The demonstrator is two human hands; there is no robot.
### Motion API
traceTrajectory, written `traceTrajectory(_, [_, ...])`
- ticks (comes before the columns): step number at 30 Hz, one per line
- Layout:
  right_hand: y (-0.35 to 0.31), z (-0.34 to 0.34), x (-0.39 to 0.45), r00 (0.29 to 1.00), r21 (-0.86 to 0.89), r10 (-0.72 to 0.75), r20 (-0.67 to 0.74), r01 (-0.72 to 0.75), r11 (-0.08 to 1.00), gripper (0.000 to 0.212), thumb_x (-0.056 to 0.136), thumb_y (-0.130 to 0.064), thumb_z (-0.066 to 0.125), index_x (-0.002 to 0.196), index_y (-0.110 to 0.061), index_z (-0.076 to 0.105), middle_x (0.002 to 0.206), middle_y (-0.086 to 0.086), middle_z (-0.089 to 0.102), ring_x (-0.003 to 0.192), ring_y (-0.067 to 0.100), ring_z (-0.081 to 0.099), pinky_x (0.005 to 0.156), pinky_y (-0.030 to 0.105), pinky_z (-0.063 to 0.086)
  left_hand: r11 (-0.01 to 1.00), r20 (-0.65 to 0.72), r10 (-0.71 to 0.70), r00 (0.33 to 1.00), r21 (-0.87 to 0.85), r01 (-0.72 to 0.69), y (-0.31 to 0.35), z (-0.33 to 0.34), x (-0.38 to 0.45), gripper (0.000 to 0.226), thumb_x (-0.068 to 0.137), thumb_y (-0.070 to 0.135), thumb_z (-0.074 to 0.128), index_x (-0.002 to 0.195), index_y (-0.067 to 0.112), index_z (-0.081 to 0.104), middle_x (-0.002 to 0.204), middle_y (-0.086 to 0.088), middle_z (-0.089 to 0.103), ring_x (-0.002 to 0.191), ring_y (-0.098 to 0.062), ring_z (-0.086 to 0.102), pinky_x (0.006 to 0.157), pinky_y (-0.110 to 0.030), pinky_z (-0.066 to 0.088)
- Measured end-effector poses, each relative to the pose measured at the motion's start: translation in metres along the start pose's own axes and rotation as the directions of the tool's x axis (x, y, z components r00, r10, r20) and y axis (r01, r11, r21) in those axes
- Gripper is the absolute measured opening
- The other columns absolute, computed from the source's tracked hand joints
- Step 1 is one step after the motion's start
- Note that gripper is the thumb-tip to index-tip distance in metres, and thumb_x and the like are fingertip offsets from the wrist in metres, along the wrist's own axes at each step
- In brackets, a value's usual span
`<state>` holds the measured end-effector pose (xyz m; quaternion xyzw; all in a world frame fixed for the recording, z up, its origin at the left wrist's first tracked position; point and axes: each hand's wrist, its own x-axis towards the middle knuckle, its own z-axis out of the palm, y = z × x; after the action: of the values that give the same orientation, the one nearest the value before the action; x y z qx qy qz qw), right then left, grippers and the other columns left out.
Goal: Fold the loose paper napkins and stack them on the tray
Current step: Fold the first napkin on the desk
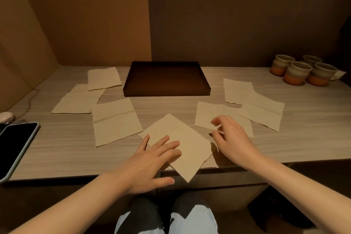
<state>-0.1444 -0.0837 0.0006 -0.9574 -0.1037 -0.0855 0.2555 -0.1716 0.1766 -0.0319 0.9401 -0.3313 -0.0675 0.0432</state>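
Observation:
A beige paper napkin [182, 138] lies turned like a diamond at the table's front edge, its near corner hanging over the edge. My left hand [152, 159] rests flat on its left part, fingers spread. My right hand [230, 138] hovers at the napkin's right corner, fingers curled; whether it pinches the corner I cannot tell. Several more loose napkins lie around: one left of centre [115, 121], two further left [104, 78] [76, 100], and others on the right [209, 114] [262, 110] [237, 89]. The dark brown tray [205, 89] stands at the back centre with nothing in it.
Several two-tone ceramic cups [296, 72] stand at the back right. A phone [15, 146] lies at the left front edge, with a small white object [5, 117] and a cable behind it. Walls close the back and left. My knees show below the table.

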Motion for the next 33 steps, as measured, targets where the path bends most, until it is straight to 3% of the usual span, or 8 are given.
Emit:
traceTrajectory(3, [-0.002, -0.002, -0.005, 0.907, -0.183, -0.296, 0.299, 0.359, 0.915, 0.059, 0.094, -0.013, 0.056, 0.147, -0.023, 0.033, 0.153, -0.006, 0.031, 0.141, 0.01, 0.025, 0.117, 0.032, 0.025, 0.996, 0.002, 0.067, 0.998, -0.051, -0.067, -0.011, -0.004, -0.002, 0.058, 0.09, 0.062, 0.041, 0.141, 0.046, 0.02, 0.157, 0.024, 0.001, 0.141, 0.002, -0.017, 0.114, -0.053, -0.014])
traceTrajectory(5, [-0.005, 0.003, -0.008, 0.794, -0.265, -0.348, 0.499, 0.522, 0.811, 0.076, 0.093, -0.009, 0.059, 0.153, -0.028, 0.016, 0.16, -0.011, 0.009, 0.147, 0.009, 0.0, 0.117, 0.03, 0.003, 0.991, -0.014, 0.095, 0.995, -0.095, -0.096, -0.017, -0.007, -0.004, 0.053, 0.09, 0.058, 0.045, 0.137, 0.045, 0.027, 0.156, 0.024, 0.007, 0.141, 0.006, -0.013, 0.114, -0.053, -0.014])
traceTrajectory(8, [-0.01, 0.006, -0.01, 0.74, -0.267, -0.346, 0.577, 0.571, 0.776, 0.084, 0.094, -0.003, 0.056, 0.155, -0.031, 0.005, 0.163, -0.008, 0.0, 0.143, 0.004, -0.011, 0.112, 0.025, -0.005, 0.987, -0.04, 0.115, 0.993, -0.105, -0.118, -0.022, -0.009, -0.008, 0.053, 0.089, 0.054, 0.049, 0.138, 0.043, 0.03, 0.156, 0.024, 0.011, 0.14, 0.007, -0.012, 0.115, -0.049, -0.014])
traceTrajectory(14, [-0.017, 0.0, -0.023, 0.726, -0.208, -0.365, 0.583, 0.568, 0.797, 0.085, 0.087, -0.003, 0.056, 0.154, -0.031, 0.011, 0.159, -0.006, 0.017, 0.145, 0.013, 0.015, 0.117, 0.028, 0.019, 0.997, -0.221, 0.068, 0.973, -0.026, -0.076, -0.024, 0.001, -0.023, 0.057, 0.088, 0.05, 0.046, 0.142, 0.037, 0.033, 0.149, 0.018, 0.034, 0.141, 0.001, 0.015, 0.119, -0.037, 0.003])
traceTrajectory(17, [-0.01, -0.002, -0.033, 0.71, -0.145, -0.413, 0.571, 0.583, 0.8, 0.082, 0.087, -0.01, 0.054, 0.154, -0.032, 0.011, 0.157, -0.01, 0.022, 0.143, 0.007, 0.018, 0.114, 0.018, 0.014, 0.996, -0.298, 0.07, 0.952, -0.038, -0.085, -0.027, 0.008, -0.028, 0.054, 0.085, 0.047, 0.057, 0.135, 0.03, 0.045, 0.138, 0.013, 0.049, 0.131, -0.004, 0.037, 0.116, -0.034, 0.02])
traceTrajectory(22, [0.005, 0.005, -0.039, 0.757, -0.141, -0.449, 0.474, 0.569, 0.81, 0.077, 0.09, -0.023, 0.058, 0.153, -0.03, 0.015, 0.156, -0.012, 0.024, 0.14, 0.004, 0.024, 0.106, 0.009, 0.015, 0.991, -0.343, 0.085, 0.935, -0.069, -0.116, -0.031, 0.009, -0.031, 0.043, 0.082, 0.036, 0.057, 0.124, 0.025, 0.056, 0.126, 0.01, 0.057, 0.12, -0.004, 0.047, 0.115, -0.025, 0.017])
traceTrajectory(25, [0.01, 0.012, -0.039, 0.796, -0.119, -0.453, 0.402, 0.535, 0.836, 0.065, 0.093, -0.027, 0.058, 0.15, -0.029, 0.026, 0.148, -0.009, 0.038, 0.132, 0.006, 0.036, 0.106, 0.016, 0.032, 0.988, -0.376, 0.072, 0.924, -0.098, -0.117, -0.027, 0.008, -0.032, 0.036, 0.087, 0.039, 0.051, 0.118, 0.024, 0.06, 0.119, 0.011, 0.061, 0.115, -0.002, 0.051, 0.115, -0.025, 0.019])
traceTrajectory(33, [0.004, 0.022, -0.019, 0.901, 0.071, -0.342, 0.269, 0.335, 0.939, 0.031, 0.094, -0.021, 0.059, 0.125, -0.025, 0.058, 0.119, -0.011, 0.06, 0.11, 0.001, 0.053, 0.095, 0.023, 0.047, 0.857, -0.373, -0.264, 0.889, -0.513, 0.039, -0.022, 0.003, -0.026, 0.022, 0.087, 0.034, 0.054, 0.106, 0.034, 0.064, 0.107, 0.018, 0.058, 0.105, -0.002, 0.055, 0.09, -0.026, 0.049])
